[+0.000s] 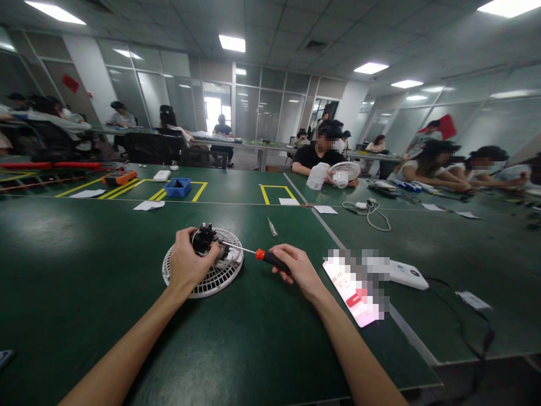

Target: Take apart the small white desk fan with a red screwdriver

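Note:
A round white fan grille (214,283) lies on the green table, with a black fan motor (203,237) standing on its middle. My left hand (189,260) is closed round the motor from the left, thumb toward the right side. In my right hand (296,265) is a screwdriver (273,259) with a black and orange handle. Its metal shaft points left, nearly level, and the tip meets the motor's right side; the exact contact point is too small to make out. A small clear-handled screwdriver (272,227) lies behind, between the two hands.
To my right lie a lit phone (353,293), a white device (408,274) and a black strap (486,338). Farther back are a blue bin (178,188), an orange tool (120,178) and a white cable (382,217). A person opposite holds a white fan (344,172).

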`<state>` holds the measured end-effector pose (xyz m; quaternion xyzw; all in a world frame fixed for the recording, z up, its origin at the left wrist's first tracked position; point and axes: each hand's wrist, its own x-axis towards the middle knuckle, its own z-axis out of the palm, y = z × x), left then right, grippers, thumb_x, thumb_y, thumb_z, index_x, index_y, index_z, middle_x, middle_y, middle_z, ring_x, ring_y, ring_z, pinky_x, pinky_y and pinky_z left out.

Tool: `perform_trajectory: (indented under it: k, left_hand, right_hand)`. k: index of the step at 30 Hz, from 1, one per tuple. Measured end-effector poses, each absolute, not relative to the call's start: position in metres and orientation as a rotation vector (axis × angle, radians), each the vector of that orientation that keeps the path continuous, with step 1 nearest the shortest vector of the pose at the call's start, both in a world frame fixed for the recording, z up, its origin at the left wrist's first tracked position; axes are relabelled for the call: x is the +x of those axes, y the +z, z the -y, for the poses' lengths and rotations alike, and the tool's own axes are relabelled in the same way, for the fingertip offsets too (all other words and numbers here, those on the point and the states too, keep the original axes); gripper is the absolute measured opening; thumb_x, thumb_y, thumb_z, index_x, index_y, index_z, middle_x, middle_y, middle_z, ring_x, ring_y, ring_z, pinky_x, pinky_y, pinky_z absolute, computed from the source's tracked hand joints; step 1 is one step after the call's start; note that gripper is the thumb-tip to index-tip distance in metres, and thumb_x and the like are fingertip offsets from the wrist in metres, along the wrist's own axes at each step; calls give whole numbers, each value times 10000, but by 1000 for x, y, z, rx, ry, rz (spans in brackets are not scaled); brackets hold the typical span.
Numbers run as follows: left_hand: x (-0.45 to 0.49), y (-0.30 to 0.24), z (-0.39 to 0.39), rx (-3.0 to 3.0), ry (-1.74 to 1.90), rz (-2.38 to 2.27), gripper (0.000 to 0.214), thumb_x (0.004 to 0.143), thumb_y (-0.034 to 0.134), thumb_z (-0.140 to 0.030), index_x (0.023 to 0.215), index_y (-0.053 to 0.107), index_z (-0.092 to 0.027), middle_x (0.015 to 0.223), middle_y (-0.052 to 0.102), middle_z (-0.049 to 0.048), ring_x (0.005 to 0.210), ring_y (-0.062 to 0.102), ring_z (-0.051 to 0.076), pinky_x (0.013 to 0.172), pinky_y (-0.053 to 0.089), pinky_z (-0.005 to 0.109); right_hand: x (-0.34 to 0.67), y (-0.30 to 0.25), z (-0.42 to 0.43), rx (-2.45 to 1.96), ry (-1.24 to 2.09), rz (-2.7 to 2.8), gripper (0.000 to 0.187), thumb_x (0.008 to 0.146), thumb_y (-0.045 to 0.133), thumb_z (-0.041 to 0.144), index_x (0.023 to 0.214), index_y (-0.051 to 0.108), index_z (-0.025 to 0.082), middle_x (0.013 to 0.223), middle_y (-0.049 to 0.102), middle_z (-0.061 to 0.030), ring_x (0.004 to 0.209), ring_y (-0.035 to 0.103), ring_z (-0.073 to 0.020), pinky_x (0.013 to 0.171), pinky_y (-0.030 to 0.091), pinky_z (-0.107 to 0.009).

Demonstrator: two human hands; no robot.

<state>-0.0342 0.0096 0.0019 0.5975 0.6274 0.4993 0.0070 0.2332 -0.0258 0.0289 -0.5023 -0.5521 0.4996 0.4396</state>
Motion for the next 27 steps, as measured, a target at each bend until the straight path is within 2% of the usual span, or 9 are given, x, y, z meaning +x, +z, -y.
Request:
perform_trajectory:
  k: [4, 7, 9, 11, 13, 16, 21, 25, 27]
  left_hand:
    - [-33, 1, -9, 1892, 1562, -1946, 592, 748, 665, -562, 1189, 541, -187, 1144, 612, 115, 1047, 645, 323, 951, 542, 485]
    - [-33, 1, -8, 1900, 1560, -1946, 591, 748, 673, -565, 1186, 542, -191, 1140, 610, 111, 1042, 644, 322, 946, 541, 483]
    - [-33, 1, -8, 1898, 1567, -1943, 583, 748, 675, -561, 1181, 543, -195, 1139, 608, 110, 1041, 642, 321, 944, 540, 481]
    - [-33, 1, -9, 1892, 1580, -1939, 578, 749, 672, -559, 1179, 541, -196, 1138, 606, 110, 1041, 639, 320, 943, 539, 483]
    - [-33, 0, -9, 1879, 1585, -1935, 583, 753, 665, -569, 1182, 540, -194, 1139, 606, 111, 1044, 638, 322, 943, 538, 487]
    - [-34, 0, -10, 1851, 1579, -1938, 579, 775, 636, -600, 1175, 544, -192, 1136, 608, 113, 1045, 638, 326, 947, 536, 499]
    - [-33, 0, -10, 1872, 1580, -1918, 584, 795, 628, -629, 1166, 552, -185, 1133, 613, 118, 1062, 633, 339, 964, 528, 517]
    - [-33, -1, -11, 1888, 1605, -1887, 570, 784, 652, -620, 1149, 560, -192, 1098, 617, 104, 1024, 642, 324, 939, 537, 494]
    - [-32, -1, -11, 1887, 1617, -1881, 557, 777, 664, -609, 1138, 562, -198, 1087, 618, 97, 1013, 645, 317, 930, 539, 482]
  right_hand:
    - [240, 33, 25, -1198, 1125, 1338, 413, 702, 802, 476, 998, 684, 213, 693, 602, 35, 507, 476, -96, 472, 358, -238]
    - [242, 35, 26, -1134, 1057, 1331, 441, 606, 882, 378, 977, 702, 221, 827, 642, 8, 687, 578, -135, 591, 453, -249]
    - [241, 35, 26, -1127, 1038, 1370, 429, 616, 883, 392, 970, 706, 227, 878, 664, -11, 786, 623, -168, 641, 498, -264]
    - [239, 34, 27, -1169, 1091, 1398, 416, 716, 804, 508, 1001, 690, 228, 848, 679, -21, 720, 643, -172, 583, 508, -273]
    - [237, 32, 26, -1235, 1195, 1396, 469, 826, 643, 628, 1047, 662, 214, 741, 676, -20, 546, 609, -153, 461, 459, -262]
    - [237, 30, 25, -1284, 1256, 1407, 523, 877, 533, 658, 1068, 651, 185, 622, 642, -1, 408, 518, -119, 373, 357, -231]
    - [244, 31, 23, -1204, 1138, 1411, 457, 781, 725, 538, 1082, 667, 199, 652, 605, 31, 491, 505, -112, 431, 373, -228]
    - [248, 33, 24, -1107, 1042, 1374, 482, 631, 880, 396, 1043, 693, 231, 879, 642, 4, 716, 610, -142, 634, 493, -268]
    - [247, 33, 24, -1087, 1012, 1389, 494, 608, 898, 394, 1030, 698, 236, 955, 655, -14, 816, 649, -168, 711, 523, -286]
